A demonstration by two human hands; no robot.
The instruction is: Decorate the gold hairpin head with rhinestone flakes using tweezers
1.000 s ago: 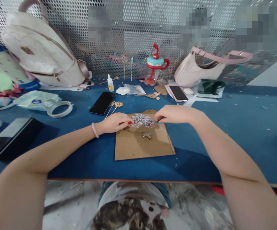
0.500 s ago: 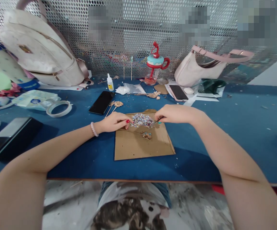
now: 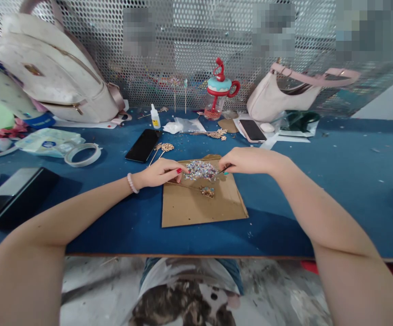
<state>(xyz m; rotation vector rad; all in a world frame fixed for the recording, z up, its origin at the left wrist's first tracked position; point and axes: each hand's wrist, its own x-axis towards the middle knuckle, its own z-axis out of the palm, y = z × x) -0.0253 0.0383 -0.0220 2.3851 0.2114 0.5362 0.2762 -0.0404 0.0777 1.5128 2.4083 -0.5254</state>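
Observation:
A piece of brown cardboard [image 3: 196,210] lies on the blue table, with a pile of small shiny beads [image 3: 201,170] near its far edge. My right hand [image 3: 237,160] is closed on dark tweezers [image 3: 224,170], whose tip reaches the pile's right side. At the cardboard's left edge, my left hand [image 3: 165,172] has its index finger stretched toward the beads and its thumb below. A thin hairpin stick [image 3: 186,186] runs from under that hand to a beaded ornament [image 3: 207,191] lying just below the pile.
Behind the cardboard are a black phone [image 3: 143,145], gold hairpins [image 3: 165,147], a glue bottle [image 3: 155,117], a red-lidded cup [image 3: 218,95] and another phone [image 3: 252,131]. Tape [image 3: 82,155] and a backpack [image 3: 53,68] are at left, a handbag [image 3: 278,97] at back right.
The whole view has shifted very slightly. Both hands, the tweezers and the ornament look almost the same as before.

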